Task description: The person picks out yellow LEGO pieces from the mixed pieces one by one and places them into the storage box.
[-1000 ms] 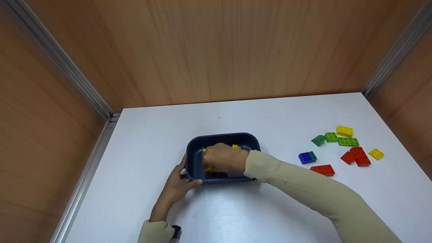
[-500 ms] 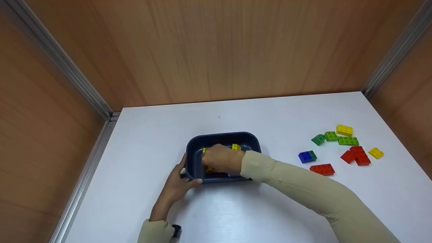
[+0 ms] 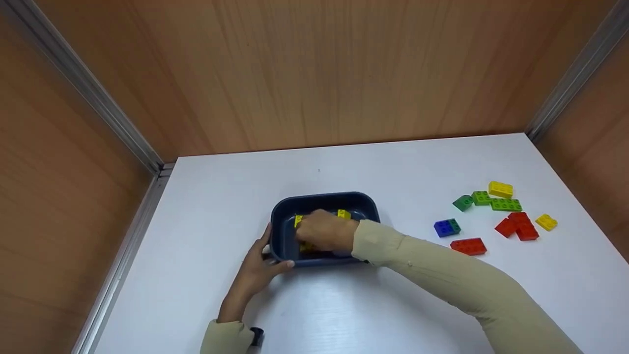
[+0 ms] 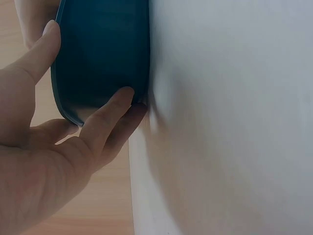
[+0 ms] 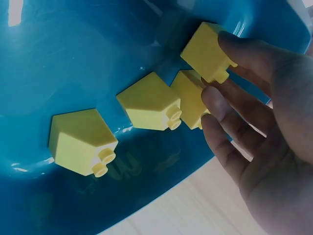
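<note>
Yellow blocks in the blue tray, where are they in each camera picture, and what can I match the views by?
Head: yellow blocks near the centre, partly hidden by the right hand.
Left wrist: not in it.
Right wrist: four, from left of centre to upper right, where the fingers are.
Shared landmark: the blue tray.

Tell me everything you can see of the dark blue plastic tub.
The dark blue rectangular tub has rounded corners, a thin rim and a glossy, plastic-looking interior. It sits upright, open side up, on the smooth white table. The person's left hand holds its near left corner; their right hand is inside, among yellow plastic bricks.
</note>
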`<action>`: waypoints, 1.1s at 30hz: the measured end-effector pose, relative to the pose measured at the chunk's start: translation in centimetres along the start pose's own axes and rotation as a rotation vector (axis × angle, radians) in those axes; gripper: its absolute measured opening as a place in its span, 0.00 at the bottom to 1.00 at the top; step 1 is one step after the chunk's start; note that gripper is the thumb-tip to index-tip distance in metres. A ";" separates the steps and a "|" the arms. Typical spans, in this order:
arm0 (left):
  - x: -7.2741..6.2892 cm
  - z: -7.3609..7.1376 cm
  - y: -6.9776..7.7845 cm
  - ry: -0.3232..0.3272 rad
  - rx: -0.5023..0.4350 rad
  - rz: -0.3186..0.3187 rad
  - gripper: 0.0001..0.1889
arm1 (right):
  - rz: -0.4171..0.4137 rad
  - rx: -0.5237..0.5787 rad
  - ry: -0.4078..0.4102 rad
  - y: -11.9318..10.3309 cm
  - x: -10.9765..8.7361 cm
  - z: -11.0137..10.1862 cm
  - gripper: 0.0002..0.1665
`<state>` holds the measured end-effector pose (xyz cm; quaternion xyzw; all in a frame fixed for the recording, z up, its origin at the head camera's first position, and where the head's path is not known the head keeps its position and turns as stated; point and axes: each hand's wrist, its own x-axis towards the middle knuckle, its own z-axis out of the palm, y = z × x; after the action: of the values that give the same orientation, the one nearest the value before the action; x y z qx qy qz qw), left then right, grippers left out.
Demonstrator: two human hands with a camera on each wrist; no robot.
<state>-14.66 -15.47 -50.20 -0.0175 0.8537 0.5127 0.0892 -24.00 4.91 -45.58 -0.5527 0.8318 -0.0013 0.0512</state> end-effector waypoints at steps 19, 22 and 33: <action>0.2 0.3 0.3 0.016 -0.023 -0.058 0.57 | 0.182 -0.003 0.025 2.0 -4.6 -2.3 0.20; 0.2 0.3 0.4 0.019 -0.015 -0.065 0.57 | 0.205 0.031 0.067 2.4 -5.5 -2.2 0.20; 0.1 0.3 0.3 0.020 -0.008 -0.051 0.57 | 0.292 0.121 0.190 3.4 -8.6 -2.0 0.16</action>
<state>-14.76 -15.05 -50.08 -0.0446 0.8518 0.5135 0.0936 -23.95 14.04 -43.04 -0.4193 0.9027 -0.0959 0.0050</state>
